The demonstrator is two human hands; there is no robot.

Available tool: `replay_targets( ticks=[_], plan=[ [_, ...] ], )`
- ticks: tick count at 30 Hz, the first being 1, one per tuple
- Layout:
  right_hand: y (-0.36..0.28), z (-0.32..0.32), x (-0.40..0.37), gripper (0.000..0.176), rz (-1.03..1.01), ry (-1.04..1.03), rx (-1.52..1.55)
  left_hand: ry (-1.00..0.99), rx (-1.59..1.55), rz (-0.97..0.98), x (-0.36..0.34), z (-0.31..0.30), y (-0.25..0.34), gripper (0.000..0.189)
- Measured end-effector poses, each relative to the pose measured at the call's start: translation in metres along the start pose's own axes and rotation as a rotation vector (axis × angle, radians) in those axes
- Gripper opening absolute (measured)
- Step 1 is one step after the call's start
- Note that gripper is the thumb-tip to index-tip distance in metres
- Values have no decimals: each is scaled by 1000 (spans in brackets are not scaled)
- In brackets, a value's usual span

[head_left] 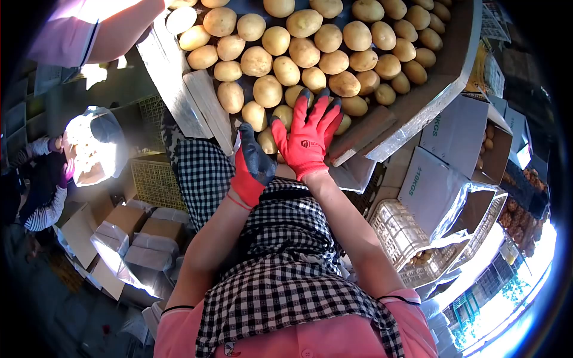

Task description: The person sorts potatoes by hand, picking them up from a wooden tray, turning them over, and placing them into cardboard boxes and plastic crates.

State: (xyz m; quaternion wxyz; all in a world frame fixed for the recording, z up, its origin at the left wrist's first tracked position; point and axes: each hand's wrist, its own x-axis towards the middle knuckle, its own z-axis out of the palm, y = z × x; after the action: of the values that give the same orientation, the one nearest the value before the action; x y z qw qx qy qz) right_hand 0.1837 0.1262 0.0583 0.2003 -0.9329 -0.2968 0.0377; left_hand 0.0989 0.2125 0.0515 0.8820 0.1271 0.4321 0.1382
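Pale yellow potatoes lie in a loose layer on a chute-like tray with raised side boards. My right hand, in a red glove with dark fingertips, rests back-up on the potatoes at the tray's narrow near end. Its fingers are spread and partly cover the potatoes beneath. Just left of it is my left hand, gloved the same way, its dark palm side turned inward and its fingers loosely extended. A potato sits right beside the left fingers; I see none held in that palm.
On the right stand white cartons marked 10KGS and a cream plastic crate. Wrapped boxes and a yellow crate are at left. Another person's arm reaches in at upper left; a co-worker holds a bright bag.
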Motion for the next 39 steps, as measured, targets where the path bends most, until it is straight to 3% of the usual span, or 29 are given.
replay_targets(
  ticks=[5,6,7,8,9,10,12,14,15,17,19,21,22,23,25,27,29,30,33,35,36,37,39],
  plan=[
    [-13,6,4,83,33,55,-2,45,61,58,-1,4,-2,50],
    [-18,6,3,82,40,79,-9,-64,-15,60,1,-6,-4,49],
    [-21,5,-7,81,-21,-40,30,-173,-88,64,1,-12,-5,49],
    [-19,10,-22,81,-24,-68,88,2,-6,145,-15,19,1,47],
    [-15,13,-35,81,-29,-95,146,-63,-12,197,-14,21,-3,48],
    [-8,5,-38,82,-18,-178,77,0,78,292,-11,12,-7,48],
    [2,-2,-11,80,169,-13,179,66,168,383,-10,9,-8,49],
    [-6,-3,20,77,279,-1,15,140,81,165,-17,26,2,53],
    [-14,-2,17,79,132,-61,-70,138,83,164,-16,24,0,53],
    [-19,13,-11,82,77,-93,123,-54,-24,186,-10,21,0,54],
    [-7,18,-31,84,85,-120,107,-79,-45,165,-7,10,3,55],
    [-8,4,-11,80,95,93,126,44,25,-18,4,-18,0,56],
    [-10,-14,11,71,36,215,40,153,46,-41,-13,20,11,62],
    [-11,-26,32,63,-152,202,-14,147,49,-42,-12,24,14,62],
    [-19,-17,49,62,-225,-98,-112,-102,-144,-86,-11,29,16,67],
    [-31,-20,53,57,-217,-126,-253,-175,-325,-221,-1,22,14,84],
    [-27,-12,47,54,-284,-54,-337,-233,-203,-124,0,27,11,88],
    [-22,-6,44,50,-301,-105,-303,-247,-233,-174,3,19,10,91],
    [-5,-2,40,50,-279,-179,-77,-159,-171,-199,-2,22,12,94],
    [6,-15,29,55,-196,-84,461,-184,-229,-240,4,14,12,95],
    [6,-25,19,57,-42,-51,770,-197,-258,-232,5,14,10,94],
    [2,-43,7,55,282,-234,1040,-208,-289,-226,6,13,9,94],
    [4,-58,-23,53,399,-216,1373,-139,-301,-232,0,25,11,87]
  ],
)
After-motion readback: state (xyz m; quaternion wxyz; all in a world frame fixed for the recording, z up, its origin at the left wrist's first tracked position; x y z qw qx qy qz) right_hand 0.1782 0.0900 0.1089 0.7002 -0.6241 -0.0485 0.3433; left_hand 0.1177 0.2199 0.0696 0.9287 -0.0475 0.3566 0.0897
